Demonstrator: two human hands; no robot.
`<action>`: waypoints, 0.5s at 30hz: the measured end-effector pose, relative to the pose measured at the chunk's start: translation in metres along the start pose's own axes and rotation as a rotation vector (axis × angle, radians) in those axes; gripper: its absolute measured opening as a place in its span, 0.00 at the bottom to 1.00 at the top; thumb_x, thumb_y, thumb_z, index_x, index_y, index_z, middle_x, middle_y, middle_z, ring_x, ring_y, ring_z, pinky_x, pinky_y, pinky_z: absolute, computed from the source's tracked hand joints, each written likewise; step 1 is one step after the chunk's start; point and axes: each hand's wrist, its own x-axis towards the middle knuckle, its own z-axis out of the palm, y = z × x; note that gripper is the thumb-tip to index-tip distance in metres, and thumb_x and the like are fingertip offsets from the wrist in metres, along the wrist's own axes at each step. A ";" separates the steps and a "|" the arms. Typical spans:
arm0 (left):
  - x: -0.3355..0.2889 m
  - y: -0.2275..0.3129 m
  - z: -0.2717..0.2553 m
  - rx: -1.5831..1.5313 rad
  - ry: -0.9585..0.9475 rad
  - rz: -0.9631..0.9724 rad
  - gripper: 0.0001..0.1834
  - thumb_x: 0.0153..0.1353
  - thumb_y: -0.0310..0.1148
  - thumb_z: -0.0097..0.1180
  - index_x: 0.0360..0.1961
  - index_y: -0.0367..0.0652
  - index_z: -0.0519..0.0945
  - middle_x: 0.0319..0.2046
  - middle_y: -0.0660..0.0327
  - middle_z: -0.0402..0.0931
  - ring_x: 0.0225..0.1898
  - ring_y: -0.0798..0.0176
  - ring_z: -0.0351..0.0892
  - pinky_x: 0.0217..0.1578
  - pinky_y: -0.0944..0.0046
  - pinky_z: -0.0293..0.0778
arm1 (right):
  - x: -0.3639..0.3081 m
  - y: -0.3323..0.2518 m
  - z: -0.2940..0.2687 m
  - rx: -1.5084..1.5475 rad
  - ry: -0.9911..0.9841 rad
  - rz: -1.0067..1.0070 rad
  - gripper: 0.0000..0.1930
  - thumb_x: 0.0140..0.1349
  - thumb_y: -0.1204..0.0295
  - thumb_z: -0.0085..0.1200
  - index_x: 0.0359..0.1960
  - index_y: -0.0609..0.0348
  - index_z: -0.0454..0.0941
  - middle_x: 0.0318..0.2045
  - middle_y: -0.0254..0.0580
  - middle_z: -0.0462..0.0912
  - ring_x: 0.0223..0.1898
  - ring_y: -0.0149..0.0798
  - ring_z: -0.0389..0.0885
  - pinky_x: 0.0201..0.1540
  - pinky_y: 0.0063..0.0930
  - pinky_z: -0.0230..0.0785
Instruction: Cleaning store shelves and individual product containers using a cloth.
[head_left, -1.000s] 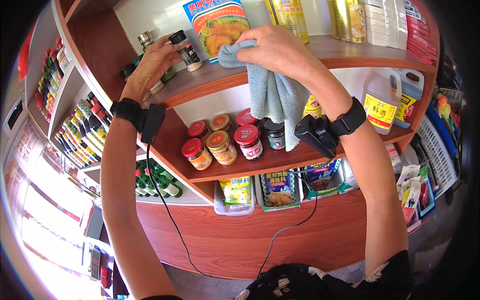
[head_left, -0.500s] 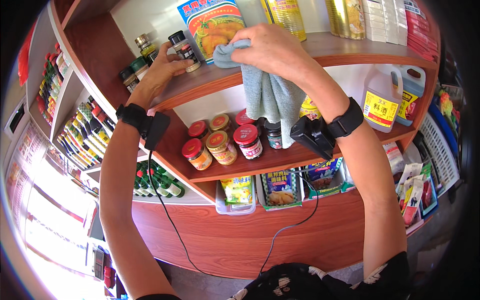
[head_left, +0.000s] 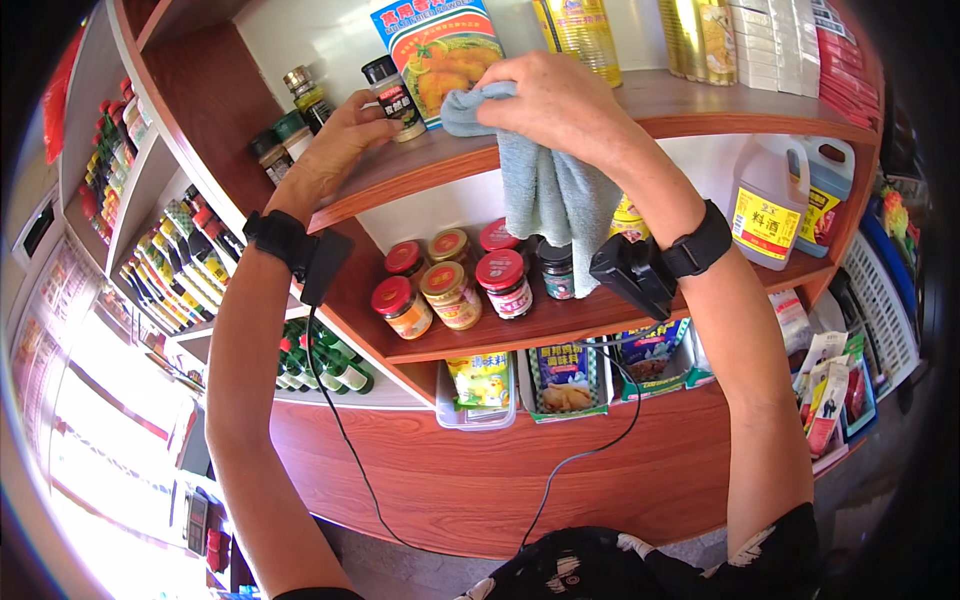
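Observation:
On the upper shelf (head_left: 640, 100), my left hand (head_left: 345, 140) has its thumb and fingers closed at the left side of a small black-capped spice jar (head_left: 393, 100). The jar stands upright in front of a blue and red box (head_left: 440, 55) with a picture of fried food. My right hand (head_left: 555, 100) grips a grey-blue cloth (head_left: 545, 185) just right of the jar. The bunched top of the cloth lies at the shelf edge, and the rest hangs down over the shelf below. Other small spice jars (head_left: 308, 100) stand behind and left of my left hand.
Lidded glass jars (head_left: 450, 295) fill part of the middle shelf. Large plastic jugs (head_left: 768, 205) stand at its right end. Gold cans (head_left: 700, 40) are on the upper shelf. Boxes of seasoning packets (head_left: 565, 380) sit lower down. Bottles (head_left: 180, 265) line the left shelving. Cables hang from both wrists.
The spice jar and my left hand have shifted slightly right, closer to the box. My right hand still grips the cloth. The whole view has shifted a little.

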 end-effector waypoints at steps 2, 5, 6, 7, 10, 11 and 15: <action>0.000 0.002 0.003 0.027 -0.003 -0.014 0.35 0.57 0.31 0.59 0.62 0.34 0.57 0.52 0.55 0.69 0.53 0.65 0.68 0.56 0.66 0.63 | -0.001 0.002 -0.002 -0.001 -0.001 -0.014 0.17 0.47 0.60 0.55 0.39 0.50 0.84 0.26 0.47 0.82 0.30 0.47 0.81 0.36 0.35 0.72; -0.002 0.011 -0.002 0.168 0.012 0.008 0.36 0.57 0.31 0.57 0.65 0.37 0.57 0.52 0.55 0.71 0.50 0.65 0.70 0.54 0.67 0.65 | -0.002 0.004 -0.003 0.015 -0.026 0.037 0.20 0.45 0.57 0.56 0.40 0.48 0.84 0.32 0.48 0.84 0.36 0.51 0.82 0.41 0.38 0.73; 0.001 0.015 -0.015 0.330 0.117 0.103 0.35 0.56 0.30 0.57 0.64 0.39 0.59 0.50 0.56 0.73 0.48 0.65 0.72 0.52 0.66 0.67 | -0.002 0.006 -0.002 0.017 -0.024 0.038 0.20 0.45 0.57 0.55 0.39 0.49 0.84 0.31 0.48 0.84 0.36 0.51 0.82 0.41 0.37 0.73; 0.003 0.018 -0.032 0.493 0.222 0.196 0.34 0.56 0.30 0.57 0.64 0.42 0.61 0.48 0.57 0.75 0.46 0.64 0.74 0.49 0.65 0.70 | -0.001 0.005 0.000 0.023 -0.024 0.040 0.20 0.45 0.57 0.55 0.39 0.49 0.84 0.31 0.49 0.84 0.35 0.51 0.82 0.41 0.37 0.73; 0.019 0.028 -0.068 0.758 0.477 0.257 0.28 0.55 0.30 0.57 0.59 0.42 0.69 0.44 0.53 0.78 0.45 0.59 0.77 0.46 0.63 0.73 | -0.002 0.000 0.002 0.018 -0.014 0.044 0.19 0.45 0.58 0.55 0.38 0.50 0.84 0.29 0.48 0.84 0.34 0.51 0.82 0.40 0.38 0.73; 0.025 0.032 -0.077 0.923 0.592 0.242 0.27 0.55 0.32 0.57 0.57 0.39 0.70 0.43 0.51 0.78 0.45 0.57 0.78 0.46 0.62 0.73 | -0.003 -0.001 0.001 0.018 -0.014 0.041 0.19 0.45 0.58 0.55 0.38 0.50 0.84 0.29 0.48 0.84 0.34 0.51 0.82 0.40 0.38 0.73; 0.049 0.029 -0.094 1.123 0.689 0.217 0.28 0.53 0.37 0.56 0.55 0.35 0.70 0.45 0.37 0.74 0.48 0.43 0.76 0.50 0.50 0.72 | -0.005 -0.003 -0.001 0.039 -0.008 0.014 0.18 0.45 0.59 0.54 0.36 0.50 0.85 0.28 0.48 0.83 0.34 0.51 0.82 0.38 0.39 0.73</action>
